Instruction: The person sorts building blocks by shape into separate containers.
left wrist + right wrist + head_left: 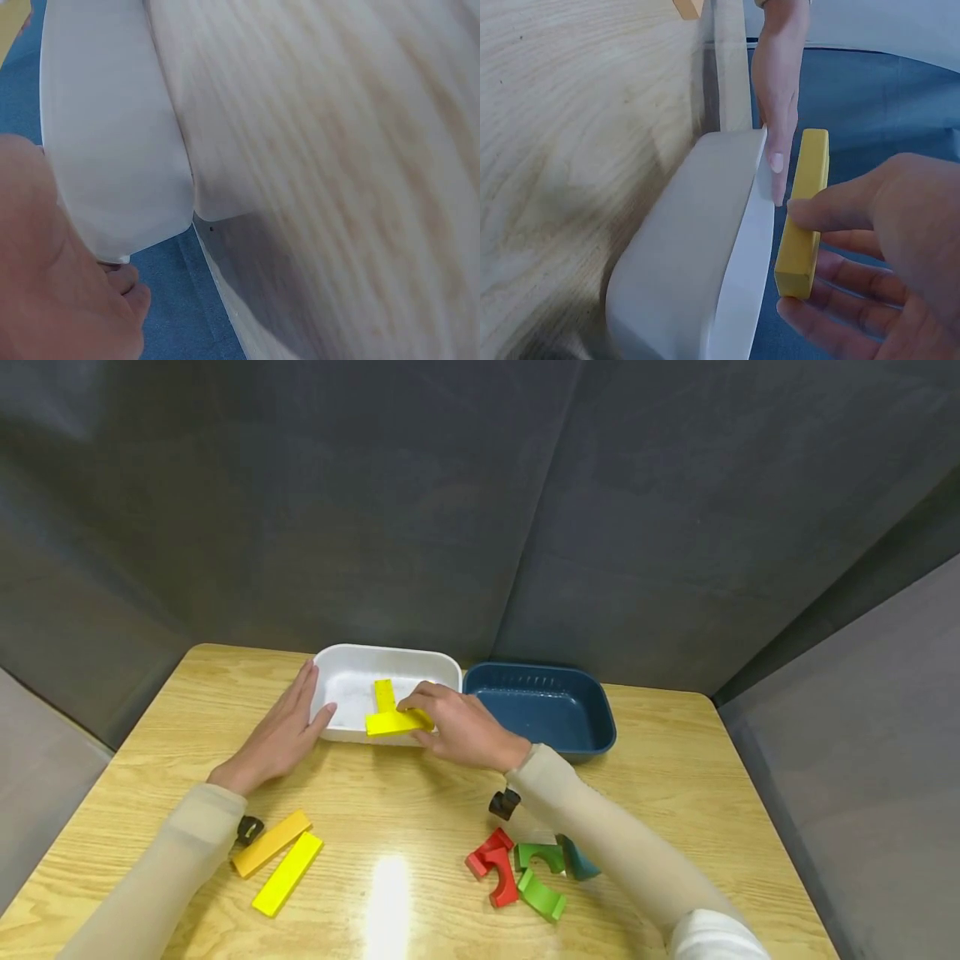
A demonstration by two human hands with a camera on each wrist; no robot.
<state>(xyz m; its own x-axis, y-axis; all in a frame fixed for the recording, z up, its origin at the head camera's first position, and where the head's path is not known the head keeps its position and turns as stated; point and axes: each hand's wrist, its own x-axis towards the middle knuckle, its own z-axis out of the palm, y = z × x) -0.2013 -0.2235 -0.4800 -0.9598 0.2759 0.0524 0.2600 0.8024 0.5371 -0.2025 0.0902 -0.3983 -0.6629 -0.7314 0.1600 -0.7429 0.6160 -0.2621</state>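
Block: right hand [468,731] is pinching a yellow rectangular wooden block [399,721] between thumb and fingertips, holding it over the near rim of the white rectangular plastic tray [341,734].
Second block: another yellow wooden block [384,694] is lying inside the tray, just beyond the held one, apparently touching it.
Left hand: left hand [281,732] is resting with straight fingers against the tray's left wall, bracing it, gripping nothing.
Risk, rim: held block is riding over the rim; I judge it is likely catching the edge and tipping out toward the wrist.
Risk, clash: lowering it onto the inner block is likely leaving it propped and tilted.
Risk, tray: if the bracing palm is easing off, a push from the right is probably sliding the tray away from the blue rectangular plastic basket [542,714] beside the right hand.
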